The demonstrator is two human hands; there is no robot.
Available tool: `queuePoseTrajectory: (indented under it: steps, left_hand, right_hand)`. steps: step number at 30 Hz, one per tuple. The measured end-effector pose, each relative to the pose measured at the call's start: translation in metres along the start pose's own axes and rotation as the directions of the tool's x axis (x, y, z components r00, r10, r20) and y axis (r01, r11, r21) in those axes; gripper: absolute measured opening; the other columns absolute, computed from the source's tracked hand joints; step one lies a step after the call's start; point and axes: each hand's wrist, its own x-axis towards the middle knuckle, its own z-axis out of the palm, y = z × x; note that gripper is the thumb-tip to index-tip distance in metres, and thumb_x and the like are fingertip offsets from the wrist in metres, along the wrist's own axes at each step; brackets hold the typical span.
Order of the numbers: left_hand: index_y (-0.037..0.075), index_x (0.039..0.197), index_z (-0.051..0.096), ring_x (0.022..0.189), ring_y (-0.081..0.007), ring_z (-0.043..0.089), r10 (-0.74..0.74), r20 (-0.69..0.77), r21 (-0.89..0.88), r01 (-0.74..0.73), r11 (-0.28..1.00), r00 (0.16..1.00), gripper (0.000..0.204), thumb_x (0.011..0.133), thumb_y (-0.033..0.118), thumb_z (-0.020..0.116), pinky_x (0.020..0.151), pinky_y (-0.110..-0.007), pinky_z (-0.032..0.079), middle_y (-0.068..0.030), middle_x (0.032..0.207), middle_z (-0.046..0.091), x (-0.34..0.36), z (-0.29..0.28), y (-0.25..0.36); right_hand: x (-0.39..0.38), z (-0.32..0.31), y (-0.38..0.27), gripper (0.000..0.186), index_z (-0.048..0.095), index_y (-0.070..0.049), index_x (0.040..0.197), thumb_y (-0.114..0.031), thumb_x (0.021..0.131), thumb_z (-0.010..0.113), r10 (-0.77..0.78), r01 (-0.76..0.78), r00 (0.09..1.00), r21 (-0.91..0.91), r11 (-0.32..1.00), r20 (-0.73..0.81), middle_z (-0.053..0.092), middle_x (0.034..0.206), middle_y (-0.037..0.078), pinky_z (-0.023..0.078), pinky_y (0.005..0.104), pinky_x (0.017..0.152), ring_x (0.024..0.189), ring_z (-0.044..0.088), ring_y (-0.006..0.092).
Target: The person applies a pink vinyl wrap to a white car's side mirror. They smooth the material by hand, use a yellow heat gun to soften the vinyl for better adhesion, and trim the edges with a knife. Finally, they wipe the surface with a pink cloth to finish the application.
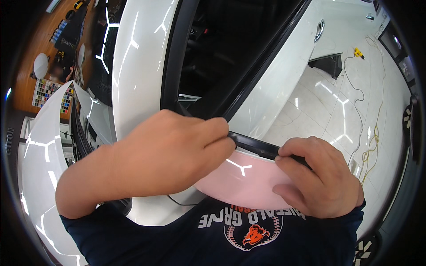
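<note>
A curved, glossy pink piece (242,177) lies across the lower middle, along a black trim strip (255,144) beside the white car door (270,75). My left hand (173,155) is closed with its fingertips on the strip's left end; its underside is hidden. My right hand (324,177) grips the strip's right part with curled fingertips, where it meets the pink piece. The dark window (222,40) in its black frame is just beyond my hands. The front of my dark printed T-shirt shows below the piece.
A white raised hood (40,164) and a wooden wall (24,57) with colour swatches (49,93) are at left. On the tiled floor at right lie a black part (328,66), a yellow tool (358,53) and cords. A door handle (319,30) is at the top.
</note>
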Motion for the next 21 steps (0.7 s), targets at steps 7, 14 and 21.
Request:
queuePoseTrajectory:
  steps: [7,14,21]
  left_hand:
    - [0.002,0.089,0.063,0.063,-0.0216,0.062,-0.029,-0.043,0.028,0.030,0.999,0.999,0.023,0.068,0.003,0.072,0.051,-0.031,0.050,-0.0074,0.082,0.058,0.008,0.007,0.005]
    - [0.001,0.089,0.062,0.060,-0.0210,0.061,-0.113,-0.322,-0.038,0.107,0.994,0.940,0.029,0.063,-0.006,0.070,0.049,-0.030,0.048,-0.0097,0.079,0.062,-0.021,0.043,0.004]
    - [0.000,0.097,0.063,0.069,-0.0220,0.066,-0.248,-0.353,-0.265,0.157,0.951,0.902,0.033,0.067,-0.012,0.069,0.055,-0.027,0.051,-0.0124,0.086,0.065,-0.025,0.037,0.003]
  right_hand:
    - [-0.001,-0.001,-0.002,0.041,0.065,0.001,0.098,-0.013,0.063,0.081,0.077,-0.077,0.997,0.004,0.997,-0.010,0.058,0.105,0.015,0.050,0.0350,0.070,0.080,0.061,0.0280]
    - [-0.003,-0.001,-0.008,0.044,0.067,-0.004,0.094,-0.014,0.054,0.084,0.200,-0.200,0.980,0.028,0.979,-0.007,0.062,0.103,0.011,0.051,0.0361,0.072,0.085,0.065,0.0283]
    - [-0.002,-0.004,-0.004,0.047,0.067,-0.003,0.096,-0.013,0.054,0.084,0.178,-0.179,0.984,0.038,0.983,0.009,0.061,0.104,0.013,0.051,0.0362,0.071,0.084,0.064,0.0287]
